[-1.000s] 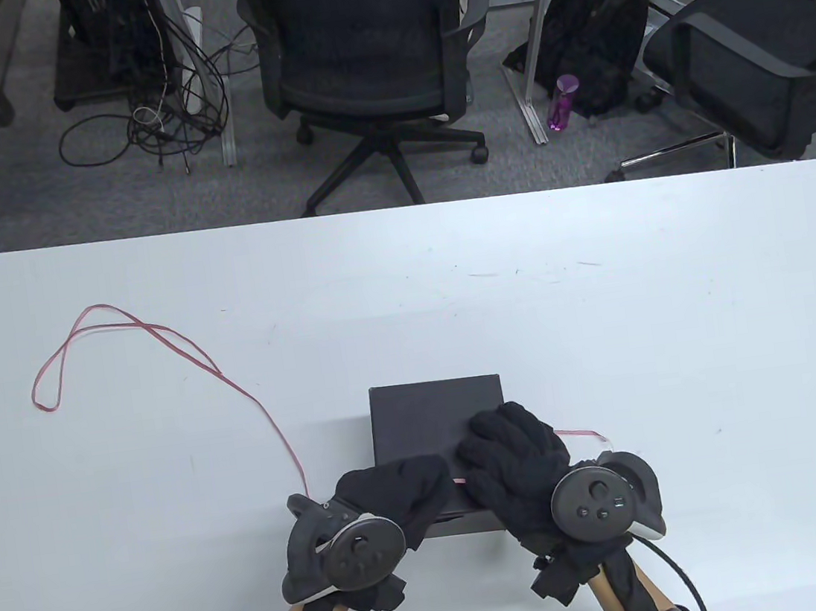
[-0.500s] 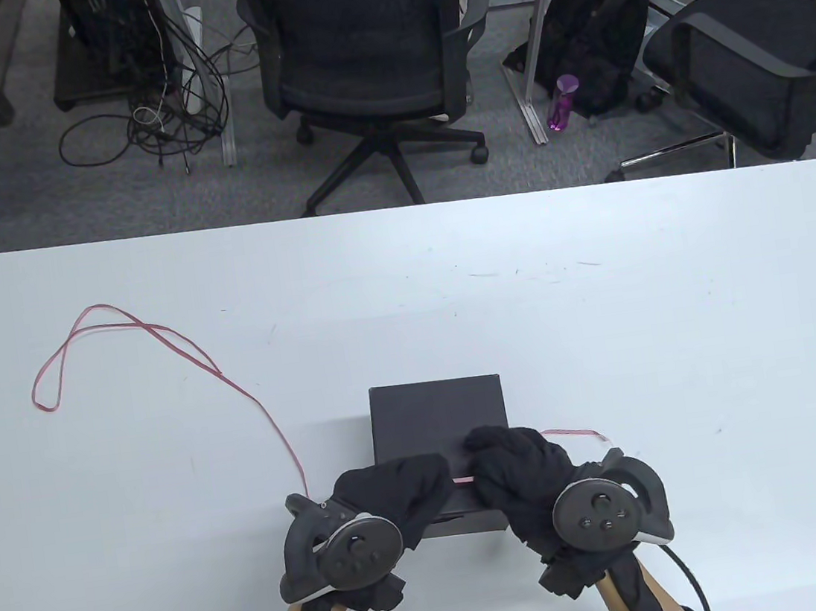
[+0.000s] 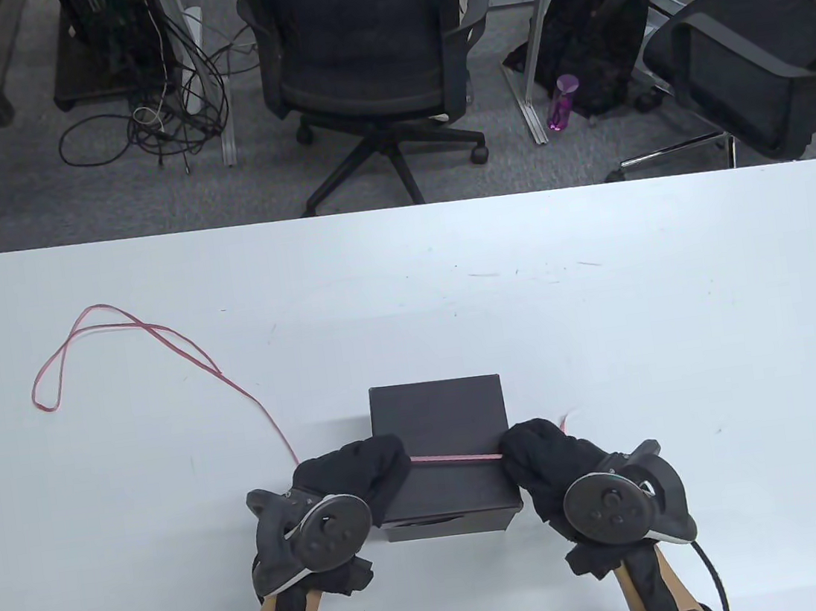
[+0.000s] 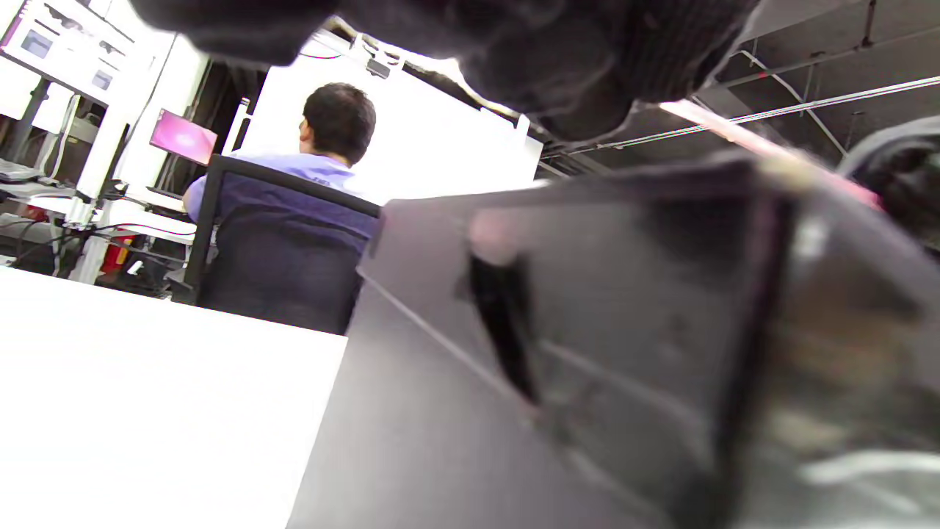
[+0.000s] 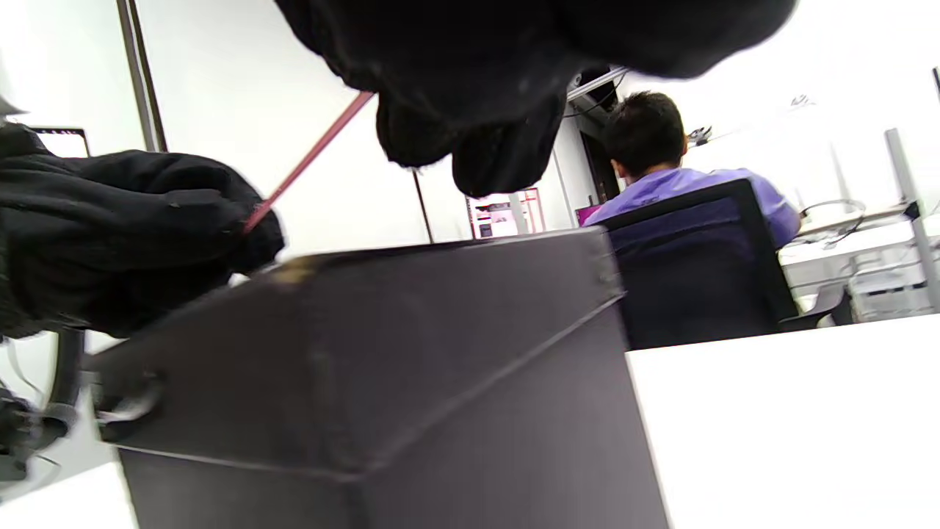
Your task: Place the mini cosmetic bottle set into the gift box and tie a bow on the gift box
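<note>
A closed black gift box [image 3: 438,421] sits near the table's front edge. A thin red ribbon [image 3: 456,457] is stretched taut across its lid. My left hand [image 3: 358,469] pinches the ribbon at the box's left edge, my right hand [image 3: 540,449] at its right edge. The ribbon's long tail [image 3: 149,332] trails off left and loops on the table; a short end [image 3: 566,419] sticks up by the right hand. In the right wrist view the ribbon [image 5: 308,158] runs between both gloves above the box [image 5: 382,367]. The left wrist view shows the box's side [image 4: 587,353]. No bottles are visible.
The white table [image 3: 681,329] stretches wide to both sides and behind the box. Beyond its far edge stand office chairs [image 3: 374,47], a backpack [image 3: 596,25] and cables on the floor. A seated person [image 5: 653,169] shows in the wrist views' background.
Both hands have moved apart from the middle of the lid to the box's left and right edges, drawing the ribbon taut across the top. The ribbon's short right end has been pulled in.
</note>
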Demonstrator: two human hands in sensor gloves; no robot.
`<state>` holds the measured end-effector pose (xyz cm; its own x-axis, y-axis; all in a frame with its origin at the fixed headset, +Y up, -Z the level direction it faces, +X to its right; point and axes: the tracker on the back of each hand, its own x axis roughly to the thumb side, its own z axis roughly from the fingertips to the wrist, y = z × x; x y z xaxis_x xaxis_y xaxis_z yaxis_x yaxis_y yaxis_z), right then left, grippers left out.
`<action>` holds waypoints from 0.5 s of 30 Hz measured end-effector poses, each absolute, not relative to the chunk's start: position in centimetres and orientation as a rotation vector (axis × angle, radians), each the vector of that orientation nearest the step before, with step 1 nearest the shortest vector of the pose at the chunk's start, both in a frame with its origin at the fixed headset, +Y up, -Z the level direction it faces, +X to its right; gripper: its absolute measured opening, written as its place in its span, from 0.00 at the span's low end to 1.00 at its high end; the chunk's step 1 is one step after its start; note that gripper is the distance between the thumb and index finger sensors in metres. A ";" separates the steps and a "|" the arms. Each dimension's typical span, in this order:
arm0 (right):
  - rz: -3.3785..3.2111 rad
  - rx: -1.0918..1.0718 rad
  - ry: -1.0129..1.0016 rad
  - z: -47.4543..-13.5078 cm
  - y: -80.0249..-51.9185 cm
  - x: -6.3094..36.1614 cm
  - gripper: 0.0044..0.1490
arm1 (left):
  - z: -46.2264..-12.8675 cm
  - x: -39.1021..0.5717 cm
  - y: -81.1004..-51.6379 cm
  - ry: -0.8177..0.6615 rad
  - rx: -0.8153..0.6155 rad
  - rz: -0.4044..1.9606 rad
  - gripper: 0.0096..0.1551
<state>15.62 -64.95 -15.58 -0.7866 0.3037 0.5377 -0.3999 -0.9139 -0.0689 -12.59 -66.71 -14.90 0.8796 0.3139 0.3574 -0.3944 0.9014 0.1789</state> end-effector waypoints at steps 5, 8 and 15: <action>2.776 0.651 -0.287 -16.4 -65.3 17.3 0.23 | -15.5 -13.6 -67.1 -0.275 0.225 0.303 0.22; 2.814 0.574 -0.252 -17.2 -66.1 18.3 0.23 | -15.9 -14.0 -67.5 -0.255 0.173 0.326 0.22; 2.908 0.401 -0.204 -18.5 -67.7 20.9 0.24 | -16.6 -15.4 -68.2 -0.203 0.128 0.331 0.22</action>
<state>20.88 -67.71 -18.47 -0.9436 0.1762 0.2804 -0.2136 -0.9709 -0.1087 -15.44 -68.24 -16.59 0.9257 0.3088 0.2186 -0.3344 0.9380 0.0911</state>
